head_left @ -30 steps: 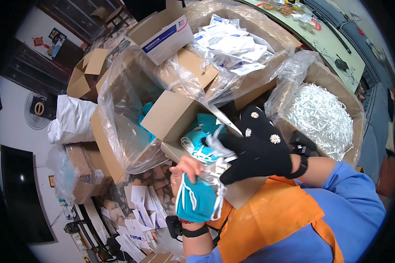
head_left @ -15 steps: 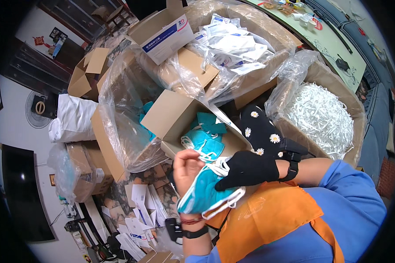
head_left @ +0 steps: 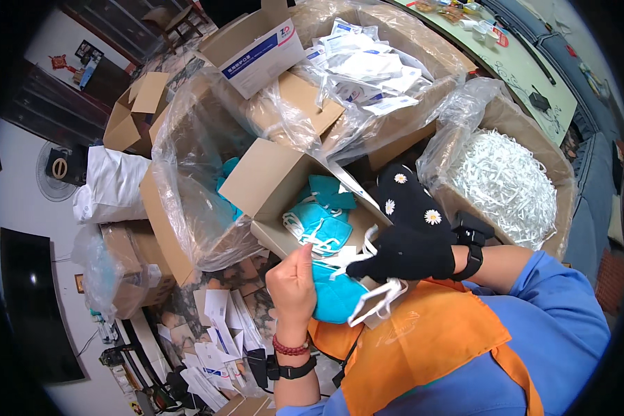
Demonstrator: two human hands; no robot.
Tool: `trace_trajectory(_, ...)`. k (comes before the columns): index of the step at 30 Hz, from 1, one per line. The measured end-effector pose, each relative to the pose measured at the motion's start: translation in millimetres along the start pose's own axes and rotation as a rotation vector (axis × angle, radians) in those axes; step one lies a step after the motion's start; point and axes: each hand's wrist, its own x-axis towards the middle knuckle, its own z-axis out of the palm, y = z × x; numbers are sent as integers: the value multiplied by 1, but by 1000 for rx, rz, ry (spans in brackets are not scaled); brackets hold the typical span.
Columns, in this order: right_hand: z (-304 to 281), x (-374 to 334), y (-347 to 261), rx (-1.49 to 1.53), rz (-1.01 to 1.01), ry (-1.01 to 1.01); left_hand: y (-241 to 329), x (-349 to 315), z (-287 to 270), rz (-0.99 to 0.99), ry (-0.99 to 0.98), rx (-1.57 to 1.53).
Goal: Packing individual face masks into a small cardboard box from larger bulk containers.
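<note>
A teal face mask [head_left: 336,297] with white ear straps is held in front of my orange apron. My bare left hand [head_left: 290,281] is closed on its left edge, thumb up. My right hand [head_left: 405,254], in a black glove, pinches the white straps at its upper right side; its fingertips are partly hidden. Just beyond lies an open cardboard box [head_left: 265,177] holding several teal masks [head_left: 326,227] with white straps.
Around the small box stand large plastic-lined cartons: one with teal masks [head_left: 230,182] at left, one with white packets [head_left: 374,66] behind, one with white straps [head_left: 509,184] at right. Flat white cartons [head_left: 222,319] lie on the floor. A printed box [head_left: 262,64] rests on the cartons.
The mask has turned and slid right, off my left wrist. My left hand has closed from a looser pose onto its edge, and my right hand has shifted a little right, drawing the straps.
</note>
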Motion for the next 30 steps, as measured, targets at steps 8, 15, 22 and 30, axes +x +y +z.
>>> trace_trajectory(8, 21, -36, -8, -105, -671, -39, -74, 13, -13, -203, 295, -198)
trace_trajectory(15, -5, -65, 46, 891, 174, -95, -133, 6, -72, -487, 530, -527)
trace_trajectory(22, -101, -118, 39, -124, -90, 1176, -183, 63, -82, -655, 552, -889)
trace_trajectory(30, -178, -213, 167, -1069, 259, 1192, -198, 171, -114, -564, 664, -446)
